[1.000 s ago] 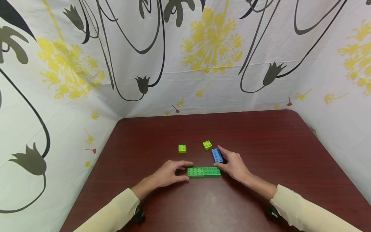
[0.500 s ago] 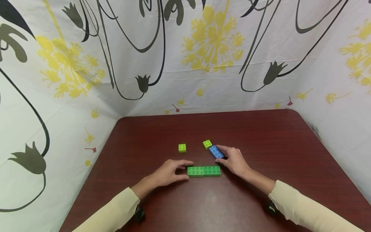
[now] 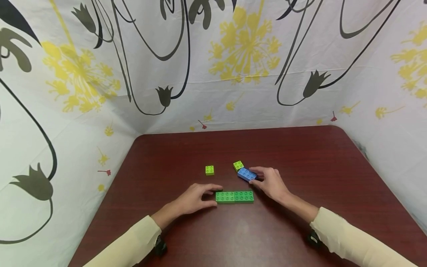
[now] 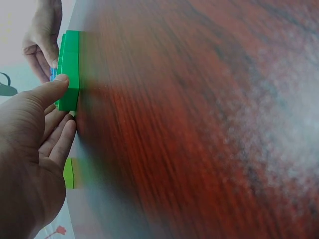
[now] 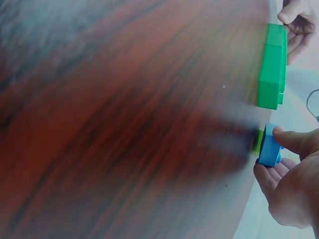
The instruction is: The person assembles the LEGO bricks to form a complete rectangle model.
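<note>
My right hand (image 3: pixel 274 185) pinches a blue toy building brick (image 3: pixel 247 174) between thumb and fingers. The blue brick's far end meets a lime-green square brick (image 3: pixel 238 165) in the head view. In the right wrist view the blue brick (image 5: pixel 269 149) stands close over the table, with lime green showing behind it. My left hand (image 3: pixel 192 200) rests at the left end of two green bricks (image 3: pixel 234 197) lying end to end, its index finger behind them and its thumb in front. The left wrist view shows that thumb overlapping the green bricks (image 4: pixel 71 69), fingers loosely extended.
Another lime-green square brick (image 3: pixel 209 170) lies behind the left hand, apart from the others. The dark red wooden table (image 3: pixel 186 152) has rounded far corners. A patterned white cloth (image 3: pixel 200 89) hangs around its back and sides.
My right hand has turned the blue brick counterclockwise and shifted it away and left, up to the lime-green brick. The left hand and the green bricks have stayed put.
</note>
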Action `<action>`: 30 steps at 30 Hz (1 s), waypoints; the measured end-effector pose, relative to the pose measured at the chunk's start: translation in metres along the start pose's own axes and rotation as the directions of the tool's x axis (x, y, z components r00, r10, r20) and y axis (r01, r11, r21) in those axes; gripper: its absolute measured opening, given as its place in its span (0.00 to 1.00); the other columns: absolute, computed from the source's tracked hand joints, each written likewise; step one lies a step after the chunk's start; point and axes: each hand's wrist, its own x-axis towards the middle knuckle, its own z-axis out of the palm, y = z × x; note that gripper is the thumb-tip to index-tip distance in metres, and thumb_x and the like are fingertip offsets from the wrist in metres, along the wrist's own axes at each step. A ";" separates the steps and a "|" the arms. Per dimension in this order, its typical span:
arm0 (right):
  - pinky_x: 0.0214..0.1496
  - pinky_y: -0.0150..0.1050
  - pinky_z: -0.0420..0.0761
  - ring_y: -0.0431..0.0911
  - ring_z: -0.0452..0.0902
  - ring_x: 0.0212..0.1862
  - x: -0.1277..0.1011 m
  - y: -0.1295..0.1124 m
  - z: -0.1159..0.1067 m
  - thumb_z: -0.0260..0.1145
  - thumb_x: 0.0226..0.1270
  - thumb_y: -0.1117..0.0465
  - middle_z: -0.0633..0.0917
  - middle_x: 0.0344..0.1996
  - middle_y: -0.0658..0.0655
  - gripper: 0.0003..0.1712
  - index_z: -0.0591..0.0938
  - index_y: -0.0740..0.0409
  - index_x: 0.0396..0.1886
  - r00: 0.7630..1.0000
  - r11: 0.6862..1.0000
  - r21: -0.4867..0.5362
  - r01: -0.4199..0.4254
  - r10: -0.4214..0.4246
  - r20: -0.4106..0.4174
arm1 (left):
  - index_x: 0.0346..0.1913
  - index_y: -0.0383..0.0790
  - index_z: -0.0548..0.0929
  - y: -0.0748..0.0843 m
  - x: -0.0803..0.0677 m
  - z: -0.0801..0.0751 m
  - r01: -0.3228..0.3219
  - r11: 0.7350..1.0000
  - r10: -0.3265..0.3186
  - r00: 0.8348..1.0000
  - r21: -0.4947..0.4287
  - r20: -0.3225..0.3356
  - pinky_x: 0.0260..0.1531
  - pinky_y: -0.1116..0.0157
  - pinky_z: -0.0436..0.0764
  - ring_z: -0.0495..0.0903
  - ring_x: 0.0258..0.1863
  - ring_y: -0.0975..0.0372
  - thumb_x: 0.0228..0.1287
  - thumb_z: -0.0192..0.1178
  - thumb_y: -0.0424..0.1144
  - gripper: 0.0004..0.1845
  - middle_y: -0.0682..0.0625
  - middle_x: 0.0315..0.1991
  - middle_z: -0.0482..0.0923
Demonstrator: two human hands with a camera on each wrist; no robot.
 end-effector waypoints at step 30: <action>0.47 0.38 0.84 0.42 0.85 0.49 -0.023 -0.023 0.011 0.77 0.55 0.67 0.86 0.50 0.53 0.24 0.85 0.57 0.54 0.966 0.952 0.261 0.159 -0.204 0.156 | 0.68 0.53 0.74 -0.002 -0.001 0.001 -0.005 1.000 0.005 1.000 -0.013 -0.006 0.55 0.70 0.77 0.76 0.59 0.71 0.63 0.69 0.45 0.31 0.61 0.64 0.74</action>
